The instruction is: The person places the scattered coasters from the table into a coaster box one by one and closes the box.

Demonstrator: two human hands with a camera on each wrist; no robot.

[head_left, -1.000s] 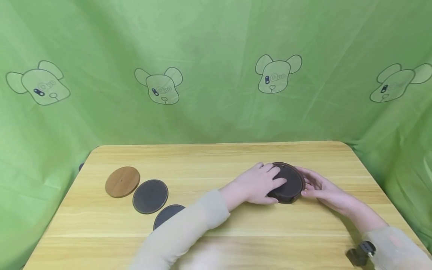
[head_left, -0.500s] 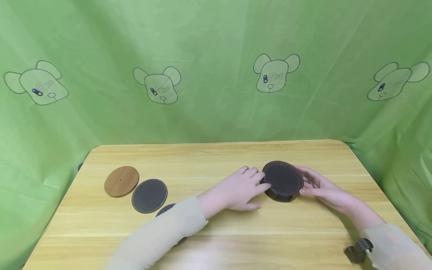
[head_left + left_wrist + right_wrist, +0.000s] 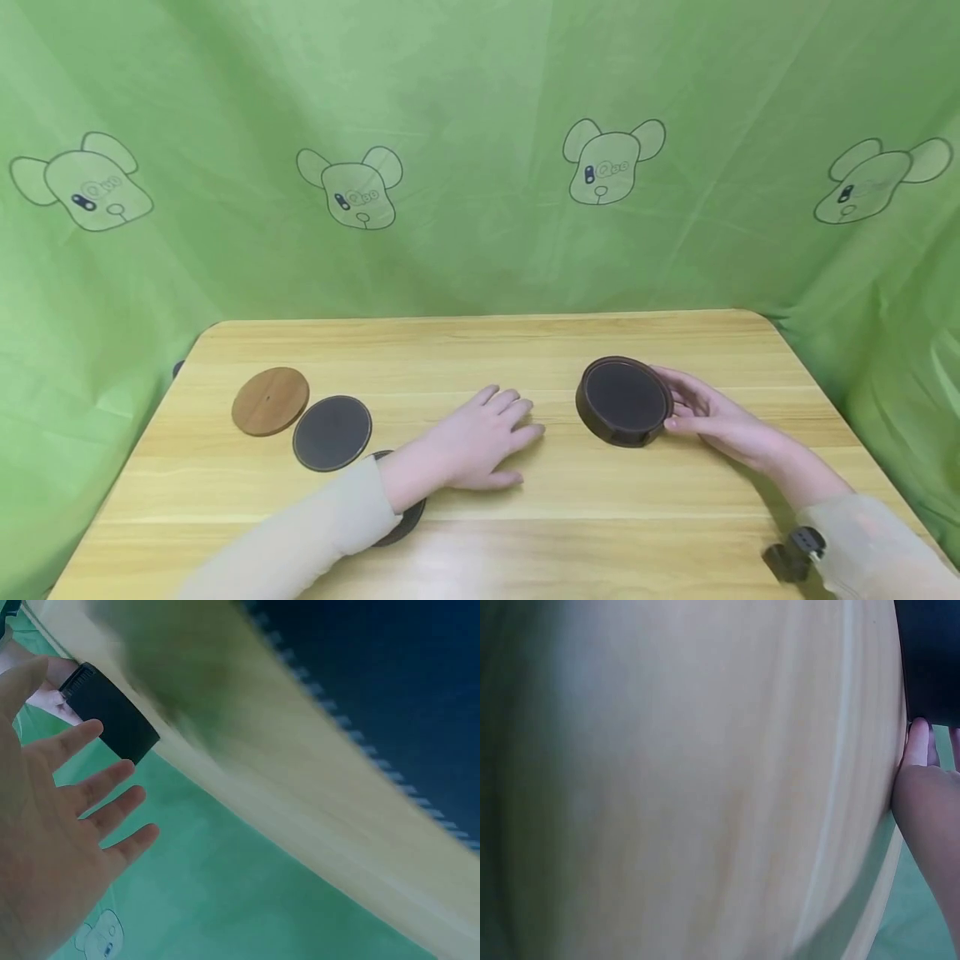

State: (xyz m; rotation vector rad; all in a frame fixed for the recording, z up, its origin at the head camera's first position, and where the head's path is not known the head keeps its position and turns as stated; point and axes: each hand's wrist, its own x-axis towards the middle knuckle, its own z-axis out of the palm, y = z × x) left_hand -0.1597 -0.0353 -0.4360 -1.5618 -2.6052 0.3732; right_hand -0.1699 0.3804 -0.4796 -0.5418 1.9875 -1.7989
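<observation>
Wooden table (image 3: 480, 350) — right hand (image 3: 708, 417) seemingly touching dark holder (image 3: 624, 401) — left hand (image 3: 480, 437) open

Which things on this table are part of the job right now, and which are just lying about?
In the job:
- round dark holder, right hand touching its side
- left hand, flat on the table, holding nothing

Lying about:
- wooden disc
- dark coaster
- a second dark coaster, mostly hidden under the left sleeve
</observation>
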